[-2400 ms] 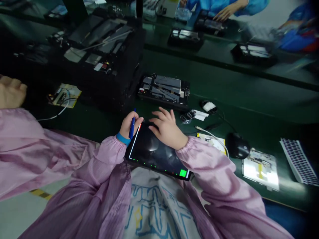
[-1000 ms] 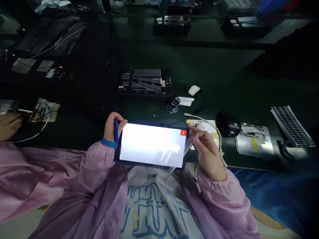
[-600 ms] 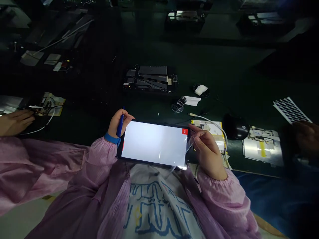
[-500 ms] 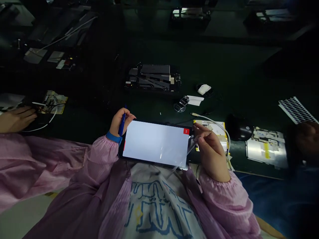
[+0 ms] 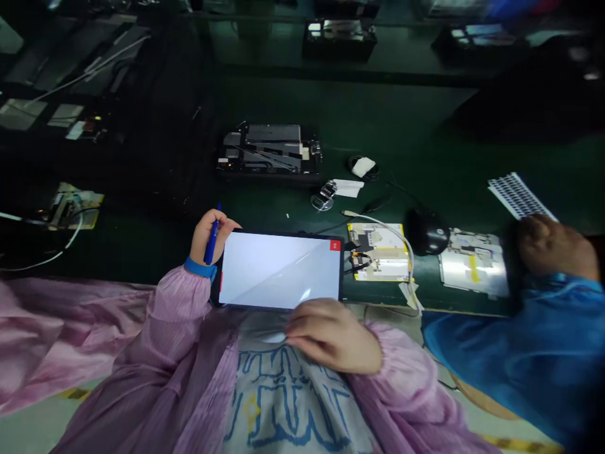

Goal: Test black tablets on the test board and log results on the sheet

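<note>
Now my left hand (image 5: 208, 234) grips a lit tablet (image 5: 278, 269) and a blue pen (image 5: 212, 236) at the worktop (image 5: 425, 157) edge; my right hand (image 5: 331, 334) pinches its half-peeled clear film (image 5: 283, 287), one corner still attached.

Pink gathered-cuff sleeves (image 5: 184, 302) over both arms, blue wristband (image 5: 199, 268) on left wrist, grey shirt (image 5: 283, 403) with blue lettering across the chest.
</note>
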Action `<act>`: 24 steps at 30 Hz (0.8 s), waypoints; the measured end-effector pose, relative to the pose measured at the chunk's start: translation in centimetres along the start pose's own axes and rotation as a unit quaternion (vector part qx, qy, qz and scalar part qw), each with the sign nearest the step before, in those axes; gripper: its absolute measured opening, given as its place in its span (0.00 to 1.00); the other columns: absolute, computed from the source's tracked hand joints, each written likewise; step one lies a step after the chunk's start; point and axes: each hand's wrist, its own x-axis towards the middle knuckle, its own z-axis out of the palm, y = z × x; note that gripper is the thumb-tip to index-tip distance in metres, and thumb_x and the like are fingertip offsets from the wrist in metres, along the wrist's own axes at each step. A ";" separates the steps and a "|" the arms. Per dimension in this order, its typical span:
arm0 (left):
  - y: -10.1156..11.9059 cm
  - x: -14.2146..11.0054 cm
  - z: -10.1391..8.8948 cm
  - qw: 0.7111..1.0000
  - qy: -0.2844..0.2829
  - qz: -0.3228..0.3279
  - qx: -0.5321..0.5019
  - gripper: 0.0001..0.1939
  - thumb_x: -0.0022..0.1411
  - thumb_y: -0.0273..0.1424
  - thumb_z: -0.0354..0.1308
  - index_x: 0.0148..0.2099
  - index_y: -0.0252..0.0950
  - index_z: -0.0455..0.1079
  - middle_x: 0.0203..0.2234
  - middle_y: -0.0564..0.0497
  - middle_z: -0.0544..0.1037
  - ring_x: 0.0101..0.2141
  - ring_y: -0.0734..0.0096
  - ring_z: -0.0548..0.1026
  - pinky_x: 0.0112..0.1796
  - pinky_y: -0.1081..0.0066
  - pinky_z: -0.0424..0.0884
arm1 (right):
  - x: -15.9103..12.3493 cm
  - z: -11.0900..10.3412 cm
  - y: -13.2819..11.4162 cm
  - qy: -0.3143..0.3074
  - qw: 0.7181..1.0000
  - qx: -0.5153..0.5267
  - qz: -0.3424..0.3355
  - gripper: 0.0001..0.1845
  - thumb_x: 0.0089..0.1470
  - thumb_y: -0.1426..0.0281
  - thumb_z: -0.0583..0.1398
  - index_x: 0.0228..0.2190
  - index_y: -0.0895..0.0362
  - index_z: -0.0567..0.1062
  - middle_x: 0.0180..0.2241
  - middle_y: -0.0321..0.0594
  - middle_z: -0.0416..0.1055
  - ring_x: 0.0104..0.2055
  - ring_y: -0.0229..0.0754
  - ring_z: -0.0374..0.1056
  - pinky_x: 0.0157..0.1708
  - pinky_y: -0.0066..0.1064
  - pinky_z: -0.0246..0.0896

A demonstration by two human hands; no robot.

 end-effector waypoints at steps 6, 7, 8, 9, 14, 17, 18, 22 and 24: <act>0.0 0.4 -0.1 1.000 0.006 0.006 0.014 0.18 0.58 0.46 0.58 0.31 0.39 0.59 0.25 0.50 0.79 0.27 0.67 0.77 0.30 0.69 0.70 | 0.5 1.8 0.1 -0.052 0.996 -0.025 -0.075 0.09 0.63 0.68 0.53 0.34 0.57 0.71 0.30 0.39 0.73 0.28 0.35 0.69 0.27 0.27 0.63; 0.0 0.4 -0.1 1.000 0.006 0.008 0.017 0.17 0.58 0.46 0.58 0.31 0.39 0.59 0.25 0.50 0.80 0.26 0.67 0.77 0.30 0.70 0.70 | 0.4 1.2 -0.1 -0.030 0.997 -0.020 -0.066 0.08 0.63 0.68 0.53 0.34 0.57 0.71 0.30 0.40 0.73 0.29 0.35 0.69 0.29 0.27 0.64; -0.1 0.4 -0.2 1.000 0.007 0.009 0.018 0.17 0.58 0.45 0.58 0.31 0.39 0.59 0.25 0.50 0.80 0.26 0.68 0.76 0.29 0.70 0.70 | 0.3 0.4 -0.2 -0.005 0.999 -0.009 -0.053 0.07 0.62 0.69 0.54 0.35 0.57 0.71 0.31 0.40 0.73 0.31 0.35 0.69 0.30 0.27 0.65; -0.1 0.5 -0.2 1.000 0.008 0.009 0.019 0.16 0.58 0.45 0.58 0.31 0.39 0.60 0.26 0.50 0.80 0.26 0.68 0.76 0.29 0.70 0.69 | 0.1 -0.4 -0.2 0.027 0.999 0.001 -0.035 0.06 0.62 0.69 0.54 0.35 0.57 0.71 0.31 0.41 0.73 0.33 0.36 0.70 0.32 0.28 0.66; -0.4 0.5 -0.3 1.000 0.008 0.021 0.016 0.15 0.59 0.43 0.58 0.31 0.38 0.61 0.26 0.49 0.80 0.28 0.67 0.77 0.32 0.68 0.70 | -1.3 -4.5 1.8 0.268 0.956 0.069 0.101 0.05 0.60 0.71 0.55 0.33 0.53 0.71 0.34 0.40 0.69 0.34 0.40 0.69 0.31 0.33 0.68; -0.2 0.6 -0.2 1.000 0.003 0.025 0.015 0.15 0.59 0.43 0.57 0.31 0.38 0.61 0.26 0.50 0.80 0.28 0.67 0.77 0.32 0.68 0.70 | -1.3 -6.8 4.4 0.403 0.890 0.143 0.159 0.07 0.57 0.65 0.58 0.29 0.53 0.68 0.32 0.36 0.66 0.26 0.37 0.66 0.23 0.30 0.64; -0.2 0.6 -0.2 1.000 0.005 0.025 0.014 0.15 0.60 0.44 0.57 0.31 0.39 0.61 0.26 0.50 0.80 0.28 0.67 0.77 0.32 0.68 0.70 | -1.1 -7.7 5.3 0.434 0.872 0.153 0.167 0.09 0.55 0.63 0.60 0.27 0.53 0.67 0.31 0.35 0.65 0.24 0.35 0.64 0.21 0.29 0.62; 0.0 0.7 0.0 0.999 0.018 0.026 0.012 0.16 0.59 0.45 0.57 0.31 0.39 0.60 0.26 0.50 0.80 0.28 0.66 0.78 0.33 0.67 0.71 | 0.3 -11.4 8.2 0.480 0.830 0.211 0.190 0.17 0.46 0.58 0.65 0.26 0.52 0.64 0.28 0.30 0.64 0.17 0.29 0.53 0.16 0.26 0.55; 0.0 0.8 0.0 0.999 0.017 0.028 0.019 0.16 0.59 0.45 0.57 0.31 0.39 0.60 0.25 0.51 0.80 0.28 0.65 0.78 0.33 0.66 0.71 | 0.9 -12.8 9.1 0.476 0.824 0.234 0.198 0.19 0.44 0.57 0.66 0.25 0.52 0.62 0.27 0.29 0.63 0.17 0.28 0.51 0.16 0.25 0.53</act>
